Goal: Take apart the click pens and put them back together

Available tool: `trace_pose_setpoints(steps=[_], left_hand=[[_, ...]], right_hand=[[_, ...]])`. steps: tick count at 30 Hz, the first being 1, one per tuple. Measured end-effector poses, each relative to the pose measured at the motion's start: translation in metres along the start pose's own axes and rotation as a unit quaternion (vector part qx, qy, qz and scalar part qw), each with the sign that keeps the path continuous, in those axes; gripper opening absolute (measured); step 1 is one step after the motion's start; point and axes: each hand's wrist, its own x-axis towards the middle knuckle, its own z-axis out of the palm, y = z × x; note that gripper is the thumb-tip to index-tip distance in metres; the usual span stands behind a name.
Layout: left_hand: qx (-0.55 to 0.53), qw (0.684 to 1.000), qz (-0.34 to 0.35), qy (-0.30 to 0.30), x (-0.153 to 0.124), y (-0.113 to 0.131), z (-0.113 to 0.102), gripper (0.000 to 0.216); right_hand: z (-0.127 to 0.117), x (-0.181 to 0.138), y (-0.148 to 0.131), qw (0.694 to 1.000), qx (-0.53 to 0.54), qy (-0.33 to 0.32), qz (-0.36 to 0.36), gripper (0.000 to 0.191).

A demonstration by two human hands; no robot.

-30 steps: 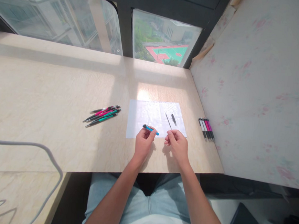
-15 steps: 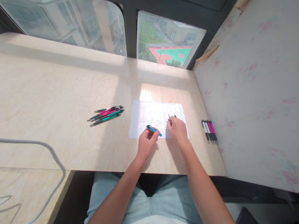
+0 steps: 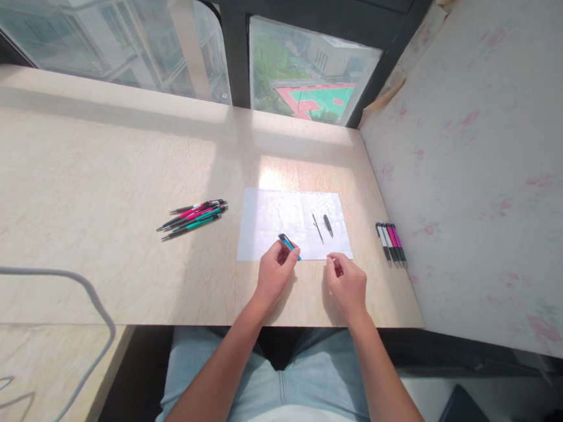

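Observation:
My left hand (image 3: pixel 275 270) pinches a blue pen barrel (image 3: pixel 286 242) with a black clip end, over the near edge of a white sheet of paper (image 3: pixel 261 225). At the sheet's near right edge, my right hand (image 3: pixel 347 286) has its fingers curled together. Whatever they hold, if anything, is too small or hidden to make out. On the paper beyond the right hand lie a thin pen refill (image 3: pixel 318 228) and, just right of it, a black pen grip section (image 3: pixel 328 226), apart from each other.
A loose pile of pens (image 3: pixel 196 217), pink, green and black, lies left of the paper. Several pens (image 3: pixel 391 244) sit side by side at right, near the flowered wall (image 3: pixel 483 188). A grey cable (image 3: pixel 85 286) loops over the table's (image 3: pixel 93 189) left front. Windows stand behind.
My right hand has drawn back toward me from over the paper, uncovering the refill and the black grip section lying there. The left hand still holds the blue barrel, now tilted more steeply.

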Motion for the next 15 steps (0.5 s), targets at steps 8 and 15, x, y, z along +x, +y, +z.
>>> trace_pose_setpoints(steps=[8, 15], left_hand=[[0.417, 0.904, 0.077, -0.055, 0.039, 0.029, 0.002, 0.013], [0.515, 0.853, 0.048, -0.074, 0.076, 0.036, 0.014, 0.032]], right_hand=[[0.005, -0.014, 0.005, 0.998, 0.057, 0.013, 0.024, 0.023], [0.002, -0.014, 0.006, 0.995, 0.088, 0.018, 0.042, 0.023]])
